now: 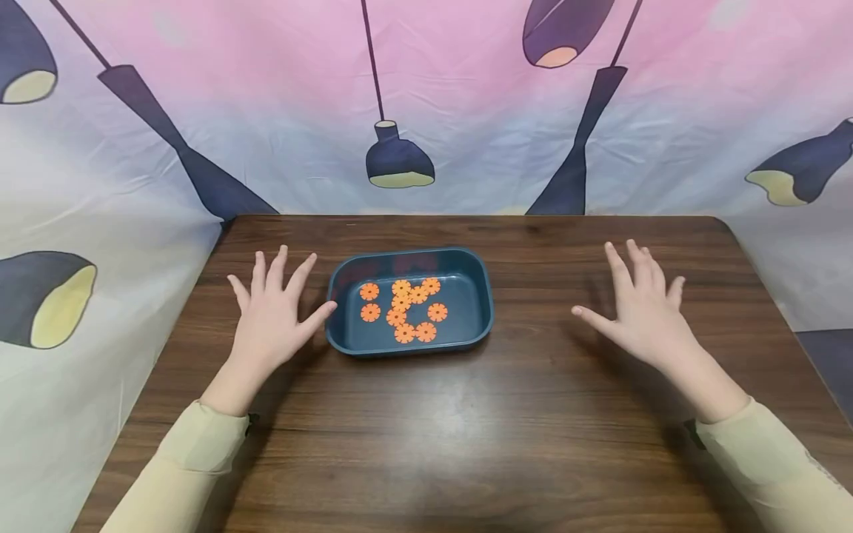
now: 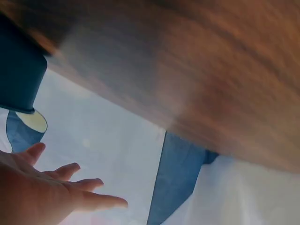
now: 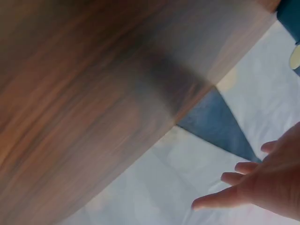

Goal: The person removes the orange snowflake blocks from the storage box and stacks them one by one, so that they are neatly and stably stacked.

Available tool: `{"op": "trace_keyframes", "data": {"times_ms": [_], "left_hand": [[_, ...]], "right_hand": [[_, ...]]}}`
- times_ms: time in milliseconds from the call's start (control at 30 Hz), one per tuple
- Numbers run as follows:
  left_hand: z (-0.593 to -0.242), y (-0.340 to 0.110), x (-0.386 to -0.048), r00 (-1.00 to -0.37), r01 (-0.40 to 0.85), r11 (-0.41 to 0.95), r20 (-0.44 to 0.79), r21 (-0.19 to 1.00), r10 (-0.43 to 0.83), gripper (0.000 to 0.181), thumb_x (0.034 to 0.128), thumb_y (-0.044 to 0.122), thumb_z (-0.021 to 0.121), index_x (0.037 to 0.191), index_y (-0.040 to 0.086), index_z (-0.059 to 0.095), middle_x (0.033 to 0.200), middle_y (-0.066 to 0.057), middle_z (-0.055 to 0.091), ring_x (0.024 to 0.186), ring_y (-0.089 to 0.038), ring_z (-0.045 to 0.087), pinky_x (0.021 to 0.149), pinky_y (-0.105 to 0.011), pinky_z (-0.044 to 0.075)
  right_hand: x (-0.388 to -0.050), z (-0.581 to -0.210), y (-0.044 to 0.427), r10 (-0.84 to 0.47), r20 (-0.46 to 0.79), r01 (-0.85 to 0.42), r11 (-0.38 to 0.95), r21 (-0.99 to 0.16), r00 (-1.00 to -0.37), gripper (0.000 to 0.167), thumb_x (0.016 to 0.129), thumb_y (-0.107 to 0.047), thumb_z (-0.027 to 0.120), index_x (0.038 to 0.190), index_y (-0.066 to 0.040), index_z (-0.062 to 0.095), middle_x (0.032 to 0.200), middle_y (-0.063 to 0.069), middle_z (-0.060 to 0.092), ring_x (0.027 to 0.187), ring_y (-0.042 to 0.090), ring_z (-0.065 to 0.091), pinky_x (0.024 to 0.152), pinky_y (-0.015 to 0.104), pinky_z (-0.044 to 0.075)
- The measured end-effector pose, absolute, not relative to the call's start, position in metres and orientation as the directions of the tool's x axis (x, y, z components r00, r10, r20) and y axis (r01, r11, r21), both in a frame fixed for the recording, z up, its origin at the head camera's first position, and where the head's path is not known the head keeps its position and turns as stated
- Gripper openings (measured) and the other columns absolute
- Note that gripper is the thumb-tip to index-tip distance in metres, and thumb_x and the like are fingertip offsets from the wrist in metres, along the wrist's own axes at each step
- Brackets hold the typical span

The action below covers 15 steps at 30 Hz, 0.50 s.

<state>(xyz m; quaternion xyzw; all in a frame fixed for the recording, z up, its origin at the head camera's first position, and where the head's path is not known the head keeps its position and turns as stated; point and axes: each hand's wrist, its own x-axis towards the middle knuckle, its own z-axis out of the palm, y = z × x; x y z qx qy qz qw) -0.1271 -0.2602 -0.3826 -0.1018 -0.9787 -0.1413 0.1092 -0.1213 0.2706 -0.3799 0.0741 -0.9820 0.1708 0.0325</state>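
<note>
Orange flowers (image 1: pixel 400 303) lie in the blue tray (image 1: pixel 466 314) on the table (image 1: pixel 533 444) — left hand (image 1: pixel 266 326) and right hand (image 1: pixel 649 322) both spread wide, holding nothing. That left one's super close to the tray, so a careless bump could probably jostle them.

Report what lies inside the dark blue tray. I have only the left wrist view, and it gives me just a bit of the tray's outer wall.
Observer: From the head view, several orange flower-shaped pieces lie on the floor of the tray.
Operator: Good. Now tell me what the right hand is holding; it's out of my picture.
Observer: Nothing: it is off to the right of the tray with its fingers spread.
</note>
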Motion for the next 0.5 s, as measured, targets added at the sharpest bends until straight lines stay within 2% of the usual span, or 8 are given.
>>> {"op": "trace_keyframes", "data": {"times_ms": [100,233,500], "left_hand": [[-0.386,-0.258,-0.129,-0.953,0.256,0.909,0.241,0.328,0.182,0.078,0.1007,0.056,0.065,0.164,0.017,0.041,0.170,-0.030,0.028,0.158,-0.060,0.016,0.116,-0.089,0.005],[-0.391,-0.257,-0.130,-0.968,0.245,0.848,0.164,0.471,0.189,0.073,0.1046,0.049,0.063,0.164,0.013,0.040,0.169,-0.030,0.030,0.157,-0.057,0.023,0.119,-0.083,0.015],[-0.395,-0.255,-0.133,-0.979,0.114,0.645,-0.023,0.755,0.200,0.069,0.1075,0.030,0.062,0.166,0.010,0.033,0.167,-0.026,0.035,0.155,-0.046,0.033,0.124,-0.070,0.028]], "right_hand": [[-0.124,-0.378,0.259,-0.163,0.133,-0.201,0.911,-0.360,-0.978,0.108,0.096,-0.055,0.072,0.172,-0.013,0.008,0.174,0.029,0.011,0.156,0.059,0.018,0.117,0.084,0.016],[-0.128,-0.376,0.241,-0.189,0.184,-0.252,0.869,-0.426,-0.964,0.099,0.098,-0.044,0.074,0.170,-0.008,0.016,0.172,0.028,0.021,0.155,0.055,0.024,0.120,0.074,0.027],[-0.138,-0.371,0.204,-0.252,0.279,-0.368,0.754,-0.543,-0.927,0.081,0.101,-0.030,0.074,0.166,-0.006,0.033,0.166,0.024,0.039,0.154,0.045,0.034,0.124,0.066,0.029]]}}
